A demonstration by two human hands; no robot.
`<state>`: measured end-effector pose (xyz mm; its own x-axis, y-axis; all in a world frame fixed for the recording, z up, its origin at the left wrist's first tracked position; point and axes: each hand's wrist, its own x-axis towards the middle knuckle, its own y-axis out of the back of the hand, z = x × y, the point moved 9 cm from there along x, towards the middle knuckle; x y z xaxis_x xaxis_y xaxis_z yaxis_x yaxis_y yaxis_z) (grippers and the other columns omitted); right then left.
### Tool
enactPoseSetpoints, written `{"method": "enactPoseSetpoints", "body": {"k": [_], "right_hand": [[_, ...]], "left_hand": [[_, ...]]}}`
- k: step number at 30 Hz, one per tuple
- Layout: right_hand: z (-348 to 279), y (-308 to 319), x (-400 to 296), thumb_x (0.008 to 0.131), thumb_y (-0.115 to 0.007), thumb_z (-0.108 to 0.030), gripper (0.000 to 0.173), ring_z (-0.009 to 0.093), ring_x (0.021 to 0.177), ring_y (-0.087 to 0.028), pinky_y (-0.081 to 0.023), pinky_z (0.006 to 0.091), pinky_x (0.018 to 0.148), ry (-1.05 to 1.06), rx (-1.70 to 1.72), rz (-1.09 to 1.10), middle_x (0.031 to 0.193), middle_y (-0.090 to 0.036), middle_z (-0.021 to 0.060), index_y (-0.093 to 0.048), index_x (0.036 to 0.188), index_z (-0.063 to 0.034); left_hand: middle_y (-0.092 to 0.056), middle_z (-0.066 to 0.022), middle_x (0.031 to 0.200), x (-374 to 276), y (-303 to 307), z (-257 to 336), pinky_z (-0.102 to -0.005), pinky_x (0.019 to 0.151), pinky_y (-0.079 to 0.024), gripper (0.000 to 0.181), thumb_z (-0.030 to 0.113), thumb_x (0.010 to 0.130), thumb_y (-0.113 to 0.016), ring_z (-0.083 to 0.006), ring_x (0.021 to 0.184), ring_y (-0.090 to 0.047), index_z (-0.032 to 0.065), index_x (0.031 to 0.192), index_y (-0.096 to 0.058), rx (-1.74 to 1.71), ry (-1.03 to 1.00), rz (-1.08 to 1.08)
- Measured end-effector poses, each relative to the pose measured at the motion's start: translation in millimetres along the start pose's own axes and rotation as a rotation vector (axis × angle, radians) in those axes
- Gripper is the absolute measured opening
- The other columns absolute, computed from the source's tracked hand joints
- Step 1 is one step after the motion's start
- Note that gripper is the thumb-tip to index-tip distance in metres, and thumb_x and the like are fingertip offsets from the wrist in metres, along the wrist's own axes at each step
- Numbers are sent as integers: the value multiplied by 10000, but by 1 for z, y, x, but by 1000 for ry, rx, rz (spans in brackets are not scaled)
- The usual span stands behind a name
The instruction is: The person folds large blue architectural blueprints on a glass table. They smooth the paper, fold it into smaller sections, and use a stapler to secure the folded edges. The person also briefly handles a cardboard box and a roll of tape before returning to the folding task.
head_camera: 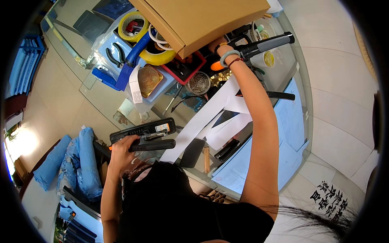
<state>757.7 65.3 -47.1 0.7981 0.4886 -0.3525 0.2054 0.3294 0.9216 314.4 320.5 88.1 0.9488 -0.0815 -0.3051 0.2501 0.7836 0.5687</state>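
My left hand (123, 150) is shut on a large black stapler (153, 145) above the near left edge of the glass table. The stapler lies on its side, its two arms spread apart and its labelled base turned up. Farther off, my right hand (217, 43) reaches in beside a brown cardboard box (206, 21). The box and dark tools hide its fingers, so any grip there is unseen. A black and grey cylindrical tool (267, 44) lies right of that wrist. Below the wrist sit a red tray (188, 76) and a clear tub of metal pins or nails (198, 83).
Yellow tape rolls (159, 58), black-handled pliers (115, 54) and a blue tape dispenser (129, 65) crowd the left. White paper strips (194, 130) cross the middle. Nearer are a small black stapler (227, 150), a wooden stick (206, 160) and blue-tinted printed sheets (234, 173).
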Motion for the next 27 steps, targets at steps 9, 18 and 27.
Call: {"method": "enactPoseSetpoints", "body": {"k": [9, 18, 27], "right_hand": [[-10, 37, -23, 877, -498, -174, 481, 335, 1319, -397, -296, 460, 1104, 15, -99, 5, 1395, -463, 160, -488, 1351, -93], [-79, 125, -123, 792, -522, 34, 373, 419, 1163, -492, -433, 401, 983, 275, 278, 212, 1150, -591, 250, -544, 1164, 30], [-72, 111, -161, 849, -707, -170, 797, 275, 1208, -490, -393, 393, 1030, -23, 1778, 94, 1310, -478, 167, -195, 1449, -54]], "left_hand": [[-658, -146, 1031, -4, -4, -3, -390, 765, -524, 473, -37, 594, -617, -340, 903, -643, 51, 1059, -631, 47, -58, 4], [-666, -139, 1051, -4, 4, 7, -387, 750, -542, 492, 18, 646, -650, -326, 877, -658, 79, 1132, -612, 104, -145, 81], [-676, -137, 1015, -5, 14, -16, -386, 741, -530, 477, 68, 682, -712, -316, 860, -660, 90, 1149, -619, 90, -101, 146]]}}
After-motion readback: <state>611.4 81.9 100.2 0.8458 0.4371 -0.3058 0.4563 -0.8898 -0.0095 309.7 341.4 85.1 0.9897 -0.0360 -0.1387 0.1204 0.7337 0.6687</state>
